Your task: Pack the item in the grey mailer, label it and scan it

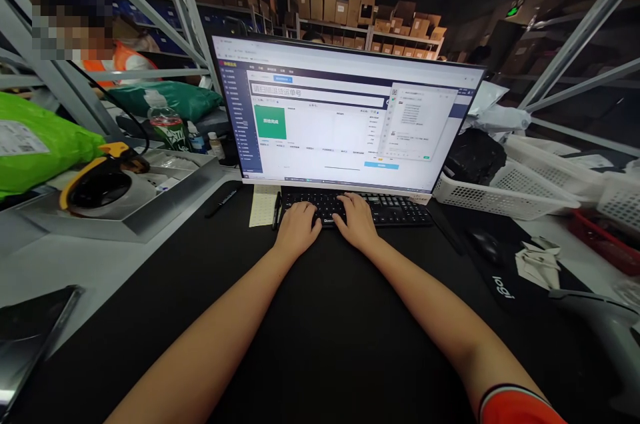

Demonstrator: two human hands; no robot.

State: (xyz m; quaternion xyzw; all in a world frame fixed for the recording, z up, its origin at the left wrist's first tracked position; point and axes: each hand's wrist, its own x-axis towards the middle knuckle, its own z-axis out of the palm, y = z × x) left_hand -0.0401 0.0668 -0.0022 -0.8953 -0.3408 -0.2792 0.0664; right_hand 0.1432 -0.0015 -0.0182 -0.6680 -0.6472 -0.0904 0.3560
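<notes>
Both my hands rest on a black keyboard (400, 209) at the foot of a lit monitor (320, 124). My left hand (299, 227) lies over the keyboard's left part, fingers stretched onto the keys and thumb toward the middle. To its right, my right hand (356, 221) covers keys near the centre, fingers spread and thumb pointing left. Neither hand holds anything. The monitor shows a page with a green block and a smaller chat-like window at its right. A black pen (277, 211) and a yellow sheet of small stickers (262, 206) lie just left of my left hand.
A mouse (485, 245), crumpled paper (538, 264) and a grey handheld scanner (600, 324) lie at right, below white baskets (505, 187). At left are a marker (223, 203), a tape dispenser (103, 181) in a box, a bottle (167, 121) and a phone-like device (35, 337). A person in orange (120, 57) is beyond.
</notes>
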